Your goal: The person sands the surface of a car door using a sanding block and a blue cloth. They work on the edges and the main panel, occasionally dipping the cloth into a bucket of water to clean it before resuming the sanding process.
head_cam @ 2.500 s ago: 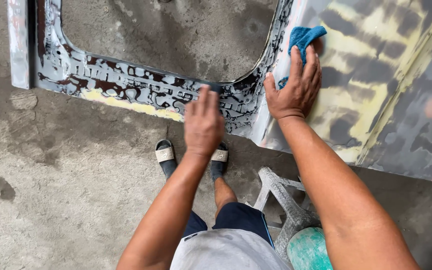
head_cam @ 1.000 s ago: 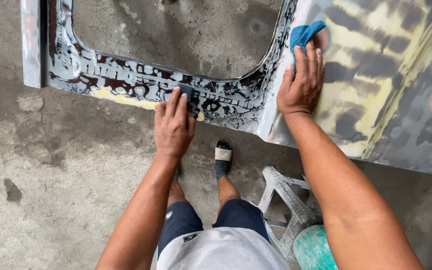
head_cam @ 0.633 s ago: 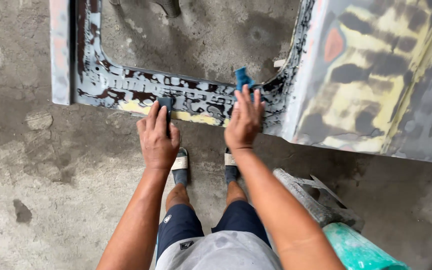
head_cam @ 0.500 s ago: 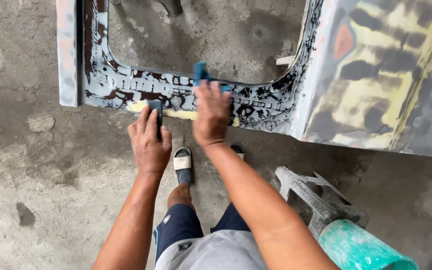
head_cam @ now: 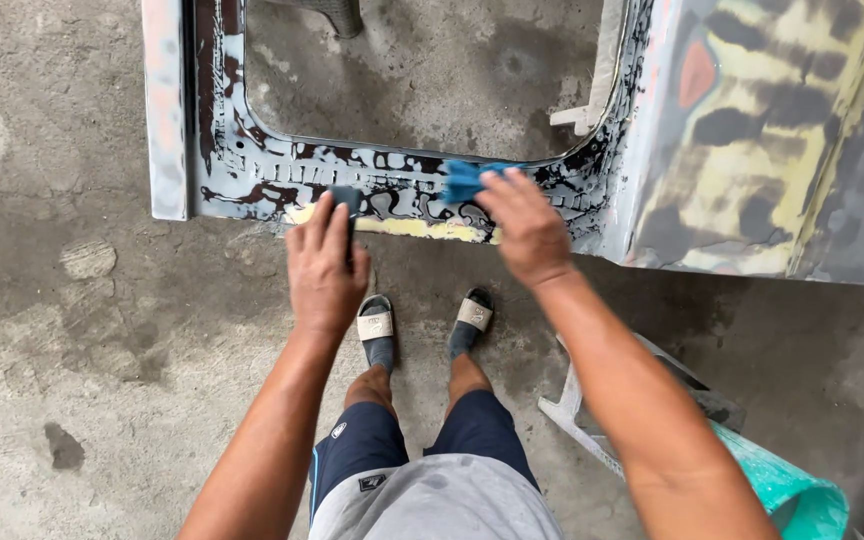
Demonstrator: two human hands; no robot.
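Concrete floor [head_cam: 82,330]; stool [head_cam: 652,400] nearby.

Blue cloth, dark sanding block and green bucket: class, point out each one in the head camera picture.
blue cloth [head_cam: 464,180], head view, on the bunched part left of the right hand's fingers.
dark sanding block [head_cam: 346,197], head view, on its top end above the left hand's fingers.
green bucket [head_cam: 792,495], head view, on its side wall.

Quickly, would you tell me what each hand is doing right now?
Left hand: pressing a dark sanding block against the panel.
Right hand: holding a blue cloth.
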